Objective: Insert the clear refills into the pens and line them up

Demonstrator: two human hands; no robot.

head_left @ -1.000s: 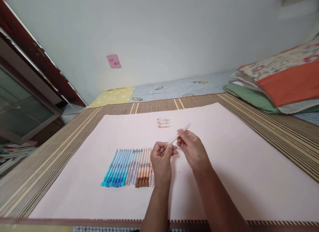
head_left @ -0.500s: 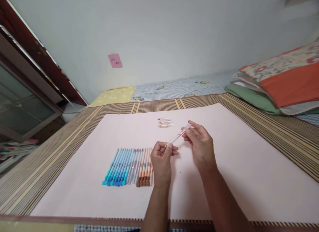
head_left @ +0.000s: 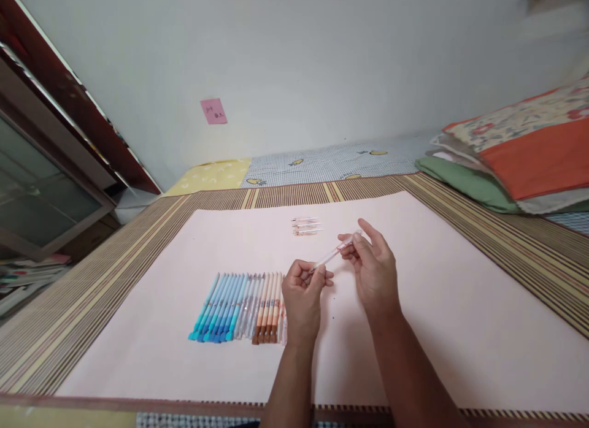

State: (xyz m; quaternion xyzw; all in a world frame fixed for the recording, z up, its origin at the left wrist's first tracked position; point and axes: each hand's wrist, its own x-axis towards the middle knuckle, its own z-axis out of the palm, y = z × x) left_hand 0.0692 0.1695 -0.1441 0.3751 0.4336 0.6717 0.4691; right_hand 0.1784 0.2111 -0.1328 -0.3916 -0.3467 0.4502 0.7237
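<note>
A slim pale pen [head_left: 332, 252] with reddish marks is held slanted above the pale pink sheet [head_left: 437, 293]. My left hand [head_left: 304, 293] pinches its lower end between thumb and fingers. At the upper end, my right hand [head_left: 375, 265] grips the pen with the thumb while the index finger is raised off it. Left of my left hand lies a row of pens: blue pens [head_left: 216, 308], clear pens [head_left: 248, 305] and peach-and-brown pens [head_left: 268, 308]. My left hand and wrist hide the right end of that row. Several short thin refill-like sticks [head_left: 306, 226] lie beyond my hands.
The sheet lies on a striped mat [head_left: 115, 268]. Folded bedding and an orange floral pillow [head_left: 534, 152] are piled at the right. Behind is a wall with a pink note [head_left: 213, 111]. A glass-fronted cabinet [head_left: 41, 176] stands at the left.
Both hands have shifted slightly right with the pen. My right index finger has lifted away from the pen's upper end, and the thumb now lies near that end.
</note>
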